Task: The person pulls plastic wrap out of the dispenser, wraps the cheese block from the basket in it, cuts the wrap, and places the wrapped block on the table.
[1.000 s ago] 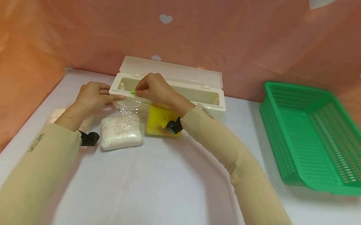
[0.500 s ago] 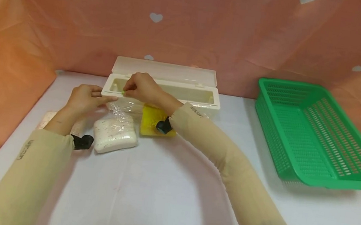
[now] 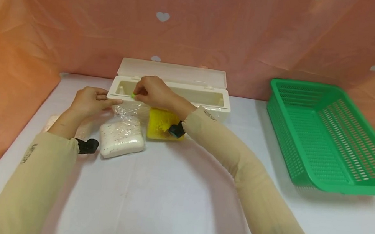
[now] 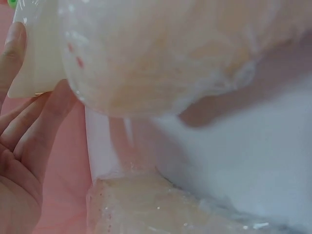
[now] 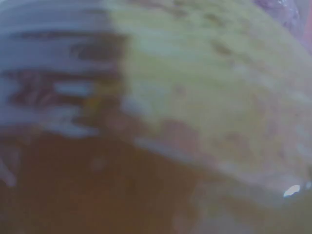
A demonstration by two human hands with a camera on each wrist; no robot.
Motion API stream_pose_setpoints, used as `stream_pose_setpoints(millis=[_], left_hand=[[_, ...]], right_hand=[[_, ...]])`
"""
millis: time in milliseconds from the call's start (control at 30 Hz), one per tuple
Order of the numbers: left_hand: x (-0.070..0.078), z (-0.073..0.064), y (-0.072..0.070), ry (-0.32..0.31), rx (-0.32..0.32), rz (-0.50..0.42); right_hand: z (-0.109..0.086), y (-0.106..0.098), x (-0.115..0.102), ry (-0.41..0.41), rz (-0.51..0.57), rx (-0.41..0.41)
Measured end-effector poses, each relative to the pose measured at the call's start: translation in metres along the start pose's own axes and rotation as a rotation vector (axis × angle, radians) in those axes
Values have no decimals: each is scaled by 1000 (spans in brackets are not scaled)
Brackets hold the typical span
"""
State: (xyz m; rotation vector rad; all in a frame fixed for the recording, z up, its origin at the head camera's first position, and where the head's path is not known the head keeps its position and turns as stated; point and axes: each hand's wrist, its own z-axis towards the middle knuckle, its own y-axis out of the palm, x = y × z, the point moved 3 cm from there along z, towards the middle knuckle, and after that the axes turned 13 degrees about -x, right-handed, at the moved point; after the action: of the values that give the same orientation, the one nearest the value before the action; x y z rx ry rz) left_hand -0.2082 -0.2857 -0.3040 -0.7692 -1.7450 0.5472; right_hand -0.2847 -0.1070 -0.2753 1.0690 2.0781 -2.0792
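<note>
A long cream cling film dispenser (image 3: pixel 224 106) stands at the back with its lid (image 3: pixel 171 73) raised. My left hand (image 3: pixel 86 102) grips its left end, thumb along the front and fingers behind. In the left wrist view, thumb and fingers of the left hand (image 4: pixel 22 161) hold the cream corner (image 4: pixel 41 63). At the front edge, my right hand (image 3: pixel 155 92) pinches a small green slider (image 3: pixel 132 95) near the left end. Clear film (image 3: pixel 128 111) hangs from the front down to a speckled white wrapped block (image 3: pixel 120 139). The right wrist view is blurred.
A yellow block (image 3: pixel 158 127) sits under my right wrist, in front of the dispenser. Another pale speckled block (image 3: pixel 83 129) lies under my left forearm. To the right stands a green plastic basket (image 3: pixel 285 143). A pink cloth (image 3: pixel 252 31) backs the white table (image 3: pixel 157 194).
The head view has shifted slightly. My right hand and the green slider go a little left, then slightly back right, along the dispenser's edge. My left hand keeps its grip on the end.
</note>
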Motion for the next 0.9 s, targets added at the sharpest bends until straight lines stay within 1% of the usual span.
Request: stream_pose_setpoints(millis=[167, 333, 400, 467, 600, 700, 833, 900], left_hand=[[1, -1, 0, -10, -5, -14], [0, -1, -1, -17, -7, -27], [-1, -1, -2, -12, -4, -14], [-1, 1, -5, -2, -4, -6], [-7, 4, -15, 1, -17, 31], [-12, 4, -18, -12, -47, 33], [-14, 4, -16, -23, -63, 23], [-15, 4, -17, -28, -59, 27]], right_hand=[[-3, 1, 3, -25, -17, 27], [-11, 0, 7, -46, -19, 36], [-19, -2, 12, -47, 4, 33], [-31, -5, 21, -33, 16, 43], [-53, -6, 39, -21, 64, 81], [-63, -3, 46, -39, 94, 104], [-73, -1, 51, -34, 89, 115], [-78, -2, 54, -35, 85, 122]])
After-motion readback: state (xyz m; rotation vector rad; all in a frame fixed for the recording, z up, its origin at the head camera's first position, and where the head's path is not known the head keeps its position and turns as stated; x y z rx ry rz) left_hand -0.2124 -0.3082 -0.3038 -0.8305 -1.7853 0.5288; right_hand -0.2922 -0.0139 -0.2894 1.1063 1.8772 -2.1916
